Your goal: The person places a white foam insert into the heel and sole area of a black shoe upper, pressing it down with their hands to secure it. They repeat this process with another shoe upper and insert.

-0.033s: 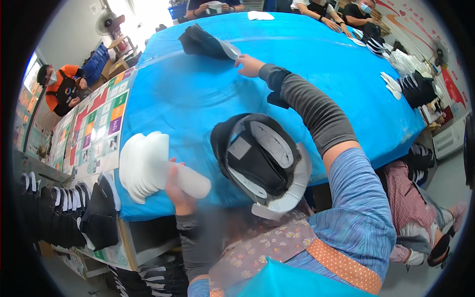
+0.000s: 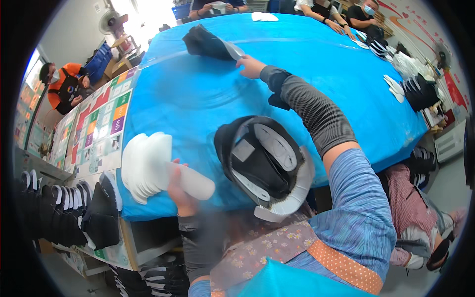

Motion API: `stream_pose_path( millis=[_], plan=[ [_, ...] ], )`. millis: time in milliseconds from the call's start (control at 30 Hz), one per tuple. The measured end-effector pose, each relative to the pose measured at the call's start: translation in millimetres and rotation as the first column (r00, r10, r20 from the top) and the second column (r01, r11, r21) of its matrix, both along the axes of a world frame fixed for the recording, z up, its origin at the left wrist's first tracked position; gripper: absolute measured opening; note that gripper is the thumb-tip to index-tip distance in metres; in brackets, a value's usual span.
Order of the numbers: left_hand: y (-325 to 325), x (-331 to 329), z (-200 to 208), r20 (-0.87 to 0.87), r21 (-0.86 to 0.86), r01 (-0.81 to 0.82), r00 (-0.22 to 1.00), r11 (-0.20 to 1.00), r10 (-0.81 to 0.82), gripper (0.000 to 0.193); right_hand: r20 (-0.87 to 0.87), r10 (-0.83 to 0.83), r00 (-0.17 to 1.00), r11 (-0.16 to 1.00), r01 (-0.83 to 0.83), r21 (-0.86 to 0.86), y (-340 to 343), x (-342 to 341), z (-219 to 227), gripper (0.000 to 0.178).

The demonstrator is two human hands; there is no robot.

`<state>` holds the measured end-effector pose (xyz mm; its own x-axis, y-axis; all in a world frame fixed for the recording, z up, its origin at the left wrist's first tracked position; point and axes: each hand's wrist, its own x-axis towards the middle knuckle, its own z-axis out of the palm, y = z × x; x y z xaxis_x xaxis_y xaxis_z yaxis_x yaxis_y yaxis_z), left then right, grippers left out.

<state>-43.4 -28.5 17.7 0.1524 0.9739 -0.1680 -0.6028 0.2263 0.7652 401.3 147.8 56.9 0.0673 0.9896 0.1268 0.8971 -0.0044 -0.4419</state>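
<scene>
My left hand (image 2: 182, 192) is closed on a white insole-shaped piece (image 2: 199, 183), beside a fanned stack of similar white pieces (image 2: 143, 166) at the table's near left. Stretched across the table, my right hand (image 2: 251, 67) pinches the pale end of a black shoe upper (image 2: 205, 42), which lies on its side. Between my arms, close to my body, a second black shoe upper (image 2: 225, 141) with white and grey parts rests with its opening facing up. Its near end hangs over the table's edge.
Blue sheeting covers the table (image 2: 292, 59). Black uppers (image 2: 101, 213) crowd a lower surface at left; more stand at the right edge with white pieces (image 2: 394, 89). A person in orange (image 2: 69, 84) is at left, and others work along the far side. A fan (image 2: 110, 22) stands behind.
The view has shifted very slightly. Both hands keep their hold, and nothing on the table has visibly moved.
</scene>
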Motion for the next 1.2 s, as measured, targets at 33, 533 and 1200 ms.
stream_pose_path(
  millis=[33,533,1200],
  plan=[
    [0,0,2,-0.008,0.01,-0.025,1.0,1.0,0.025,0.038,-0.008,0.025,1.0,1.0,-0.025,0.01,15,-4,-4,0.035],
    [-6,11,16,-0.03,-0.109,-0.027,0.999,0.994,0.024,0.033,-0.185,0.006,0.983,0.793,0.108,0.6,30,-35,32,0.019],
    [11,26,0,0.004,-0.043,0.095,0.996,0.995,-0.094,0.036,-0.13,-0.657,0.743,0.476,0.541,0.693,-167,365,129,0.032]
  ],
)
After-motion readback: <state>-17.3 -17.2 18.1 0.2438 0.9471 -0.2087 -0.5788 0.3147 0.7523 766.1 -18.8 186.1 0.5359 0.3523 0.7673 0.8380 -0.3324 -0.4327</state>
